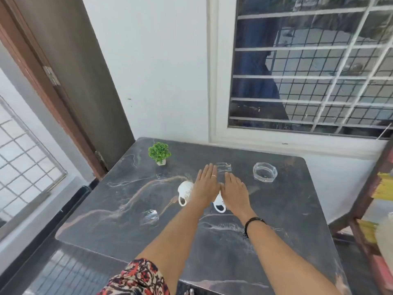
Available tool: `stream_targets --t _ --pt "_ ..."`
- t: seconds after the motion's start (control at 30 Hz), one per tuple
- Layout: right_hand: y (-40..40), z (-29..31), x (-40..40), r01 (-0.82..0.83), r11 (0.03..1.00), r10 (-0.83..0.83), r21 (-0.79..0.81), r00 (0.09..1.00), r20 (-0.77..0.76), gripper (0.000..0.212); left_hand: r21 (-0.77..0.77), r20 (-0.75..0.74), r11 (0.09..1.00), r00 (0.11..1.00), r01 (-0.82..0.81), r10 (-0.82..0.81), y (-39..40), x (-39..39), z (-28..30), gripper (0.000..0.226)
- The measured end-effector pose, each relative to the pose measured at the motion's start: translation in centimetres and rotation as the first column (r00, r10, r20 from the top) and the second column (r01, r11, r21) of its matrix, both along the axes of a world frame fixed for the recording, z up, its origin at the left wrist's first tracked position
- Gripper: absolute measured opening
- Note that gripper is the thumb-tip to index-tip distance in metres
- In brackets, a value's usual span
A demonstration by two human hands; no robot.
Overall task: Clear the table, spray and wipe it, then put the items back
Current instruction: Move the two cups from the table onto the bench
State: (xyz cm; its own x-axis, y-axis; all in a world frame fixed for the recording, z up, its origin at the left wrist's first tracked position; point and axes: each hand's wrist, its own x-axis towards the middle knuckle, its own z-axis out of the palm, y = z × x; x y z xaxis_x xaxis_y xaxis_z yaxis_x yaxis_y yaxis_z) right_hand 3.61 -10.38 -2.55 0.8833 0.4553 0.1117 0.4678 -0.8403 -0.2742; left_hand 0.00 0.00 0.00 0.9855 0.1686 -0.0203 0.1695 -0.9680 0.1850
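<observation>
On the dark marble table [276, 209], a small potted plant [159, 153] stands at the far left, with a clear glass [150, 216] nearer the front and a white cup [184, 192] lying just left of the left hand [205, 184]. Both hands hover flat, fingers straight, each grip spread and holding nothing; the right hand [235, 191] partly covers a second white cup [219, 204]. Beyond the fingertips sits another clear glass [223, 167], and a glass ashtray [265, 171] stands to the right.
</observation>
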Motion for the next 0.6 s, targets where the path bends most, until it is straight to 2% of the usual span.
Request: stream_targets --t 0.13,0.23,0.33,0.43,0.5,0.6 --pt "0.1 -3.6 -2.5 0.098 0.990 -0.087 0.100 0.991 -0.102 0.042 0.000 -0.084 1.000 0.996 -0.020 0.020 0.0 -1.8 -4.1 0.057" --pt "0.3 -6.0 -3.4 0.258 0.956 -0.210 0.143 0.936 -0.283 0.036 -0.048 -0.126 0.999 0.992 0.003 -0.009 0.2 -2.7 -6.9 0.073" --pt "0.8 -7.7 -3.9 0.410 0.873 -0.270 0.266 0.858 -0.437 0.029 -0.173 -0.144 0.981 0.987 -0.091 0.066 0.2 -3.3 -7.9 0.053" --pt "1.4 -8.2 -3.7 0.594 0.722 -0.334 0.355 0.749 -0.573 0.023 -0.263 -0.115 0.941 0.976 -0.211 0.187 0.6 -4.1 -8.5 0.045" --pt "2.0 -8.6 -3.2 0.694 0.638 -0.382 0.334 0.662 -0.645 0.022 -0.254 -0.119 0.925 0.958 -0.284 0.262 1.6 -4.3 -8.9 0.039" --pt "2.7 -9.2 -2.4 0.747 0.600 -0.424 0.287 0.601 -0.677 0.023 -0.183 -0.118 0.903 0.920 -0.390 0.373 3.7 -4.3 -9.9 0.035"
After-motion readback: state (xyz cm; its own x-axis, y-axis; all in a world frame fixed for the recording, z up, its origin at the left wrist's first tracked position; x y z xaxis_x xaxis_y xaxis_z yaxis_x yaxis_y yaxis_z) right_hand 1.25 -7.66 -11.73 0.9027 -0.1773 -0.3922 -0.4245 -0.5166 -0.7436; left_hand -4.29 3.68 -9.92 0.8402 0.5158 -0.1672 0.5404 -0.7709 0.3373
